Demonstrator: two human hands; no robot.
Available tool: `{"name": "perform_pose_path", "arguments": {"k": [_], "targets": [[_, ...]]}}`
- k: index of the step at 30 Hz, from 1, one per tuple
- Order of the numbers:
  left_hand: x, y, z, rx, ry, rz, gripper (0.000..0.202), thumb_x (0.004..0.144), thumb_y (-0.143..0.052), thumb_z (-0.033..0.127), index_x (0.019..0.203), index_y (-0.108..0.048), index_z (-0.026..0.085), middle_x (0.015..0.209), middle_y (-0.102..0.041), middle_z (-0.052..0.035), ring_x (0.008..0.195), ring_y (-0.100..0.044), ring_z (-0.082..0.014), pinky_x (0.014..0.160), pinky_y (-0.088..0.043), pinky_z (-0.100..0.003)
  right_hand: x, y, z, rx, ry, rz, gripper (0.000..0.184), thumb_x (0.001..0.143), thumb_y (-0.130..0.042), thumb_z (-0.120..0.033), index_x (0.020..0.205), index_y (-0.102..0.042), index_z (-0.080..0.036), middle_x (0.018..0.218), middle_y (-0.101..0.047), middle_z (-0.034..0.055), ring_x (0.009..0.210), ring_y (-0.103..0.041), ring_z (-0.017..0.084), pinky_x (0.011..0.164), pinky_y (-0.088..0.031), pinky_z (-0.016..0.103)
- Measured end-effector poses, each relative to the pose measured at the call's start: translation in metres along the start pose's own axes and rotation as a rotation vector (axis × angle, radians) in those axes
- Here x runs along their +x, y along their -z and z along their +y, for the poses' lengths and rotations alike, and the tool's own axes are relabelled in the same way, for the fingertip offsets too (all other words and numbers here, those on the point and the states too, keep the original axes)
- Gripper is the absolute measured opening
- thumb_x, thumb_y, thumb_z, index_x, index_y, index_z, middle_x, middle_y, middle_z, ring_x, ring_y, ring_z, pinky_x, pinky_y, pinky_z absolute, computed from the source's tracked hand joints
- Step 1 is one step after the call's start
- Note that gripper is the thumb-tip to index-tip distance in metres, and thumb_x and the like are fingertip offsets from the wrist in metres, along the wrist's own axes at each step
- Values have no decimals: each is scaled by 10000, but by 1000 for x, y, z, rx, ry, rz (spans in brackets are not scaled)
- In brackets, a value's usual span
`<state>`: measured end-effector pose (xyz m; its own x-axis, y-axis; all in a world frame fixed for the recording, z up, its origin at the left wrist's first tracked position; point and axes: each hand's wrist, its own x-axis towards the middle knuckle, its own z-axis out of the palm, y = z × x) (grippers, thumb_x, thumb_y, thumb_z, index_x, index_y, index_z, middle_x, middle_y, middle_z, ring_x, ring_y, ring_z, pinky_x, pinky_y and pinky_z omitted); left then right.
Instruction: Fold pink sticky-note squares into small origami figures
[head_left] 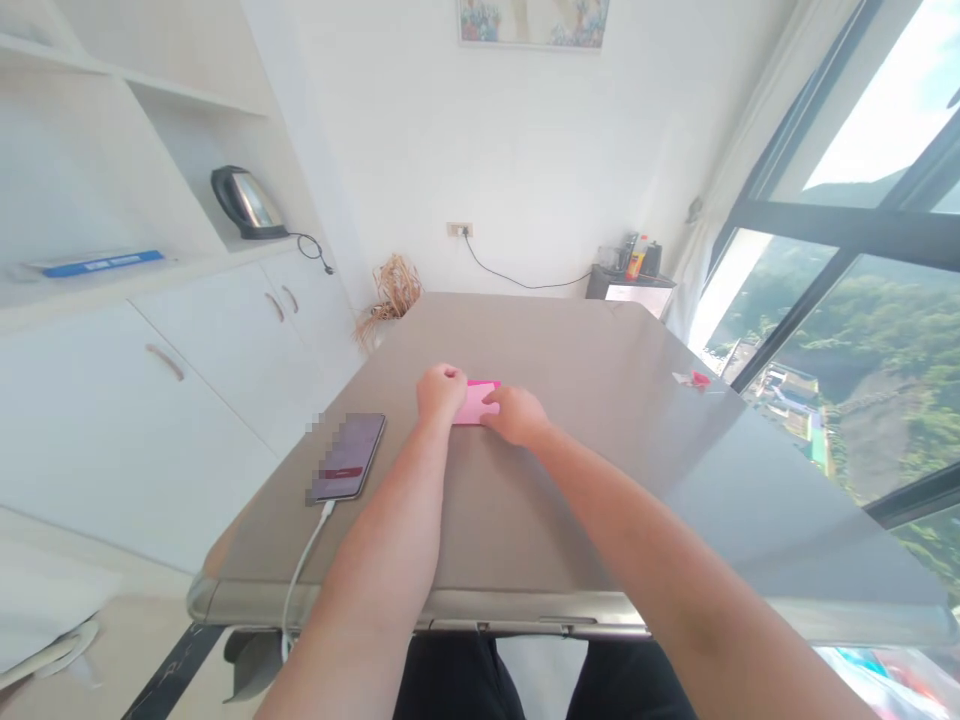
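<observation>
Bright room with a broad grey-brown table (570,350), two hands meeting over pink paper (471,404).
The paper lies on the table between the hands, near the middle; the left hand (441,392) is curled at its left end, and whether those fingers pinch it I cannot tell, while the right hand (517,414) rests at the other end, thumb and forefinger slightly parted over it; a phone (351,456) with a white cable (304,565) lies left of the left forearm.
</observation>
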<state>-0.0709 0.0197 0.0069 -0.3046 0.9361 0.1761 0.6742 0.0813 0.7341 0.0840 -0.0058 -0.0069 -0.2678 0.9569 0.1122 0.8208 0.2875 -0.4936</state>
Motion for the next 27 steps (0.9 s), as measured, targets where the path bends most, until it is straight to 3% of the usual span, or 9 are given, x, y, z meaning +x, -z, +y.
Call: {"name": "perform_pose_path", "arguments": {"k": [3, 7, 14, 24, 27], "targets": [[3, -4, -7, 19, 26, -59, 163, 808, -581, 285, 874, -700, 197, 1013, -758, -136, 956, -695, -295, 796, -469, -361, 10, -7, -4, -127, 71, -120, 416, 819, -720, -418, 1195, -698, -242, 1260, -681, 82, 1303, -521, 287, 965, -473, 335], [1, -14, -8, 100, 14, -184, 181, 764, -645, 321, 876, -719, 199, 964, -755, -155, 936, -705, -340, 759, -477, -385, 15, -9, -5, -195, 10, -190, 356, 852, -676, -471, 1133, -719, -257, 1151, -692, 94, 1116, -623, 276, 800, -511, 317], [0, -15, -7, 161, -16, -200, 166, 781, -628, 335, 801, -727, 203, 847, -757, -142, 837, -717, -324, 692, -484, -378, 15, -4, -12, -253, 14, -228, 248, 901, -614, -426, 1024, -729, -243, 1037, -711, 74, 941, -656, 242, 721, -492, 302], [-2, -17, -5, 113, -1, -164, 111, 747, -638, 306, 684, -675, 224, 750, -725, -116, 763, -684, -301, 676, -456, -376, 18, -3, -14, -302, 63, -228, 201, 930, -527, -277, 920, -722, -231, 881, -721, 61, 783, -648, 223, 622, -436, 306], [-4, -16, -2, -27, -48, -52, 109, 763, -610, 299, 716, -675, 225, 825, -739, -103, 816, -674, -279, 711, -453, -365, 17, -4, -13, -303, 92, -178, 228, 933, -498, -208, 904, -721, -243, 894, -718, 53, 802, -632, 211, 656, -429, 304]]}}
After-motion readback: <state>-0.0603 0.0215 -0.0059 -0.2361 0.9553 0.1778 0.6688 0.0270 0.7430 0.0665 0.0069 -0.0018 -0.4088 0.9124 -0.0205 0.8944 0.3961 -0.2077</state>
